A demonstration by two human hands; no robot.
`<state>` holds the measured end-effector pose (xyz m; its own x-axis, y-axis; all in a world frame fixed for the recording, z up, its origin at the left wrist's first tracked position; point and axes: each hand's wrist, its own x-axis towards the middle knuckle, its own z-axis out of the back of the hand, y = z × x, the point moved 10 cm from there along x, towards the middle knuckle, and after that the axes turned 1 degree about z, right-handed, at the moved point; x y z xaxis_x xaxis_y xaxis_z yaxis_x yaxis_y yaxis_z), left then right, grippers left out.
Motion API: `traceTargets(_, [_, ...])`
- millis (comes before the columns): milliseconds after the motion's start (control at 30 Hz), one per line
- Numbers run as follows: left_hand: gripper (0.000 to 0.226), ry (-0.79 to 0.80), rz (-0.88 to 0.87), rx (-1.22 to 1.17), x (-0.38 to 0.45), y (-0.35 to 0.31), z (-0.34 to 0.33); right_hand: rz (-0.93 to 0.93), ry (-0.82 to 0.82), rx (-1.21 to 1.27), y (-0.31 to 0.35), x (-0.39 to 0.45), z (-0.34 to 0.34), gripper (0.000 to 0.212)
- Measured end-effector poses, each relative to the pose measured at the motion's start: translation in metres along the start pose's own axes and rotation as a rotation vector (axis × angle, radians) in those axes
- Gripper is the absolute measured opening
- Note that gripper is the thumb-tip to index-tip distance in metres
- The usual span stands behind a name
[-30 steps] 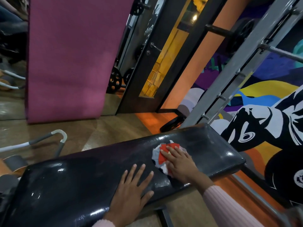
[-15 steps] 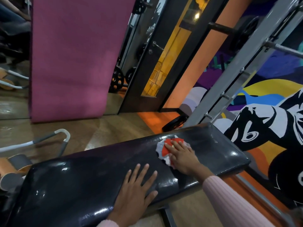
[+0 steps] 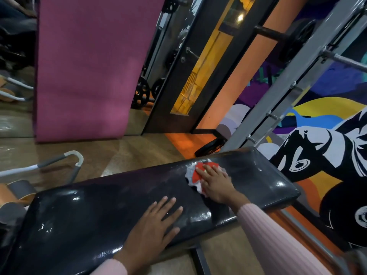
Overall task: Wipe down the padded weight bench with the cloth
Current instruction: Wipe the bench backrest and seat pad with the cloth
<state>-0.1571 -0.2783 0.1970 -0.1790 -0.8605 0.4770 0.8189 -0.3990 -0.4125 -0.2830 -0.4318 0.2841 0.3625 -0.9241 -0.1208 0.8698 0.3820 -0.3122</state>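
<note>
On the black padded bench (image 3: 111,213), lying slantwise from lower left to upper right: glossy vinyl with pale wipe streaks and bright glints. Toward its far right end, a red-and-white cloth (image 3: 195,173), crumpled flat against the pad. Right hand (image 3: 215,182) pressing down on that cloth, fingers (image 3: 202,171) straight and close together, spread over the fabric rather than curled round it; pink ribbed sleeve (image 3: 272,237) running back to the lower right. Left hand (image 3: 153,225) planted palm-down on the bare pad near the front edge, well apart from the cloth, fingers fanned wide and holding nothing; a strip of pink cuff just showing at the bottom edge. Beyond the bench, a wooden floor (image 3: 123,151) and a magenta mat (image 3: 87,66) standing upright against a mirror. At left, grey-and-white tubular handles (image 3: 59,161) of another machine. At right, slanted grey steel uprights (image 3: 288,80) of a rack, a dark weight plate (image 3: 210,146) lying on the orange floor near their foot, and a colourful mural (image 3: 321,147) behind.
</note>
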Motion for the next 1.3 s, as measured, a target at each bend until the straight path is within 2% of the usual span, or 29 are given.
traceTargets(100, [0.044, -0.086, 0.037, -0.217, 0.002, 0.010, 0.011, -0.051, 0.013, 0.020, 0.024, 0.025, 0.002, 0.052])
traceTargets(167, [0.041, -0.143, 0.053, -0.306, 0.004, 0.017, 0.015, 0.024, 0.009, 0.021, 0.050, 0.022, 0.000, 0.052])
traceTargets(267, [0.040, -0.172, 0.006, -0.275, 0.004, 0.019, 0.016, 0.170, -0.021, 0.011, 0.062, -0.013, -0.007, 0.055])
traceTargets(333, [0.039, -0.186, 0.002, -0.258, 0.004, 0.021, 0.017, 0.190, -0.012, 0.012, 0.046, -0.029, -0.006, 0.054])
traceTargets(467, [0.041, -0.150, -0.012, -0.225, 0.002, 0.019, 0.013, 0.010, 0.059, -0.025, 0.009, -0.005, 0.002, 0.052])
traceTargets(567, [0.042, -0.124, -0.025, -0.196, -0.001, 0.018, 0.012, -0.083, 0.099, 0.011, 0.034, 0.015, 0.001, 0.054])
traceTargets(700, [0.042, -0.102, -0.001, -0.148, -0.007, 0.022, 0.013, 0.092, 0.054, 0.020, 0.089, -0.006, -0.010, 0.053])
traceTargets(800, [0.046, -0.092, 0.050, -0.092, -0.022, 0.042, 0.016, 0.162, 0.011, 0.013, 0.068, -0.029, -0.013, 0.066])
traceTargets(867, [0.047, -0.100, 0.085, -0.060, -0.031, 0.054, 0.022, 0.095, 0.015, -0.019, 0.039, -0.021, -0.008, 0.071])
traceTargets(933, [0.047, -0.093, 0.098, -0.047, -0.034, 0.057, 0.024, -0.039, 0.048, -0.026, 0.022, -0.004, -0.004, 0.058])
traceTargets(1033, [0.046, -0.098, 0.113, -0.056, -0.034, 0.055, 0.023, -0.115, 0.055, 0.007, 0.042, 0.018, -0.001, 0.053])
traceTargets(1167, [0.045, -0.115, 0.118, -0.092, -0.035, 0.059, 0.025, 0.097, 0.008, 0.011, 0.087, 0.001, -0.008, 0.052])
traceTargets(1233, [0.044, -0.109, 0.118, -0.098, -0.035, 0.059, 0.024, 0.189, 0.009, -0.008, 0.084, -0.022, -0.011, 0.054])
traceTargets(1300, [0.043, -0.110, 0.126, -0.102, -0.036, 0.060, 0.023, 0.176, -0.001, -0.036, 0.061, -0.025, -0.009, 0.068])
